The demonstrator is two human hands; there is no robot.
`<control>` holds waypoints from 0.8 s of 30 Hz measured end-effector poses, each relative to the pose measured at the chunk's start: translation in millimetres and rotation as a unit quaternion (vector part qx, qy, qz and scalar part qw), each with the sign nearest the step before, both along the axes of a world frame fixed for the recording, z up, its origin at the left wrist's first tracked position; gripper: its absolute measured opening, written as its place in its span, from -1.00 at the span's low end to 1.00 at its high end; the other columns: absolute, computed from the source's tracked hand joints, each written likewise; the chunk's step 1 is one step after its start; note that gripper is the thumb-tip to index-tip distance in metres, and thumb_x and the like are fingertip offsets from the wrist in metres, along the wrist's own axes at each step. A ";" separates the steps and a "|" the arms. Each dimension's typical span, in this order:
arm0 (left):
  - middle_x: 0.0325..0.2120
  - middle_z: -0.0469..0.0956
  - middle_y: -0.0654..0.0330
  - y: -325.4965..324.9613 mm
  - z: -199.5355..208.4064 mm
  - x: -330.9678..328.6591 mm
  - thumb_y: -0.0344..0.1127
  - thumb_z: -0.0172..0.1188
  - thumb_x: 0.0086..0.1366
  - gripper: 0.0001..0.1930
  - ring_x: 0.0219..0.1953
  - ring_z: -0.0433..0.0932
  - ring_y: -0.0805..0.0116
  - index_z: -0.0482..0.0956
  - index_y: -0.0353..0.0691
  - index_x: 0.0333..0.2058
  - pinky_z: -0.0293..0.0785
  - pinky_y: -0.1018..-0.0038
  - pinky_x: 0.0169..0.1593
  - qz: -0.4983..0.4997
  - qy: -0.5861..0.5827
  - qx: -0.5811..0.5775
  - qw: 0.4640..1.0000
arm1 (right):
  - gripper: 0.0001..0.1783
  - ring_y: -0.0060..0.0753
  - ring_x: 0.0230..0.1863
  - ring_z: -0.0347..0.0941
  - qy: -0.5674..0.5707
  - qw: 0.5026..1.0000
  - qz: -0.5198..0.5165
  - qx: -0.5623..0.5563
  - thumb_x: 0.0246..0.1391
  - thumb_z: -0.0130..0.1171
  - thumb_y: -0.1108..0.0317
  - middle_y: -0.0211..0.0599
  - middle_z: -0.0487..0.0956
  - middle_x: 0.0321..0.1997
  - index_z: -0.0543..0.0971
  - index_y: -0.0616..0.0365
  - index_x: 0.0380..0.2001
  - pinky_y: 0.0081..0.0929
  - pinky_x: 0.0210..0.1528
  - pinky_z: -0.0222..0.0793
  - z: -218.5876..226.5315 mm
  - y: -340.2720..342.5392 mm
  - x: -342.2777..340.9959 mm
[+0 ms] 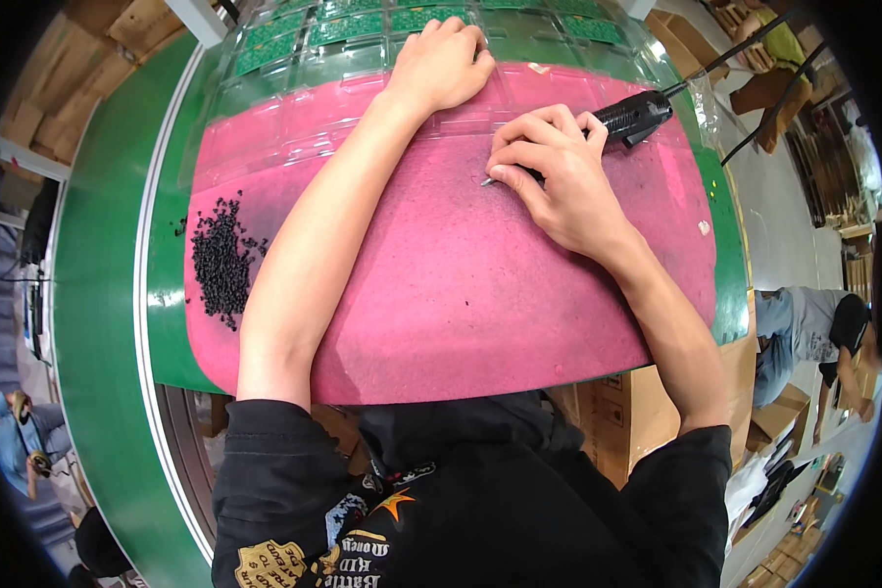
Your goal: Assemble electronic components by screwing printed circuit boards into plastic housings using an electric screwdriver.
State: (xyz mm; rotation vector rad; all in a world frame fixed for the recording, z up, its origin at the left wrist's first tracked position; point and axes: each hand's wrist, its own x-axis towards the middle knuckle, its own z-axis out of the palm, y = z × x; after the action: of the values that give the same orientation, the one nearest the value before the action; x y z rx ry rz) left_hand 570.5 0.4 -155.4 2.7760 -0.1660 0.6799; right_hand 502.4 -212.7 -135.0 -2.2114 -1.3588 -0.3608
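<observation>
Right hand (557, 176) pinches a black cylindrical corded tool (639, 116); left hand (441, 65) curls over a clear plastic tray (299, 120), grip impossible to tell.

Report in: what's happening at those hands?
Right hand holding black corded tool, tip over pink mat. Left hand at clear plastic tray. Small black parts heaped left, apart from tool.

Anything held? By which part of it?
Right grip: black corded tool, held by its front section near the metal tip. Left grip: over the clear tray; can't tell if it holds anything.
</observation>
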 end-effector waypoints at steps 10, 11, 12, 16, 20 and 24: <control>-0.11 0.53 0.05 -1.0 3.8 -2.6 -0.11 0.01 0.27 -0.65 0.00 0.46 0.04 0.62 -0.18 -0.15 0.38 0.18 0.13 0.004 0.018 -0.001 1.000 | -0.95 -0.44 -0.06 0.36 0.111 0.986 0.011 0.128 0.06 0.27 0.35 -0.63 0.57 -0.22 0.67 0.02 -0.44 -0.21 0.11 -0.06 -2.8 1.6 6.0; -0.11 0.53 0.05 -0.8 3.8 -2.8 -0.11 0.01 0.27 -0.65 0.00 0.46 0.04 0.62 -0.18 -0.15 0.38 0.18 0.13 0.007 0.018 -0.001 1.000 | -0.95 -0.44 -0.06 0.36 0.200 0.961 0.022 0.189 0.07 0.27 0.35 -0.62 0.57 -0.22 0.67 0.02 -0.43 -0.22 0.11 -0.07 -1.6 1.9 7.8; -0.11 0.53 0.05 -0.8 3.9 -2.6 -0.12 0.01 0.27 -0.66 0.01 0.46 0.04 0.62 -0.18 -0.15 0.38 0.18 0.13 0.007 0.014 0.001 1.000 | -0.95 -0.44 -0.06 0.36 0.201 0.961 0.025 0.188 0.07 0.27 0.35 -0.62 0.57 -0.22 0.67 0.02 -0.43 -0.22 0.11 -0.07 -0.9 2.0 6.7; -0.11 0.53 0.04 -0.2 2.9 -2.5 -0.12 0.01 0.26 -0.66 0.01 0.46 0.03 0.62 -0.18 -0.15 0.38 0.18 0.13 0.008 0.004 -0.001 1.000 | -0.92 -0.43 -0.07 0.37 0.041 0.997 0.008 0.065 0.08 0.28 0.31 -0.59 0.57 -0.22 0.67 0.04 -0.40 -0.21 0.10 -0.05 -0.2 3.0 0.8; -0.10 0.54 0.04 -0.7 2.7 -2.2 -0.12 0.01 0.26 -0.65 0.01 0.46 0.03 0.62 -0.19 -0.15 0.39 0.18 0.13 0.006 0.009 -0.005 1.000 | -0.92 -0.41 -0.07 0.37 0.044 0.997 0.004 0.068 0.06 0.29 0.30 -0.58 0.56 -0.24 0.68 0.03 -0.42 -0.17 0.10 -0.04 -0.4 2.2 1.6; -0.11 0.54 0.04 0.0 1.9 -1.3 -0.12 0.01 0.26 -0.65 0.01 0.47 0.03 0.62 -0.19 -0.15 0.39 0.19 0.13 0.006 0.004 0.005 1.000 | -0.92 -0.38 -0.05 0.37 0.040 0.998 0.001 0.053 0.05 0.30 0.29 -0.56 0.55 -0.24 0.69 0.00 -0.41 -0.09 0.12 -0.03 -1.2 1.8 1.5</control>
State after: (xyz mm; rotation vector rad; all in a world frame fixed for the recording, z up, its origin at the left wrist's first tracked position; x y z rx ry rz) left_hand 569.1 0.3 -153.5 2.7907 -0.1516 0.6718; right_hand 503.9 -210.9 -136.2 -2.1145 -1.2712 -0.3316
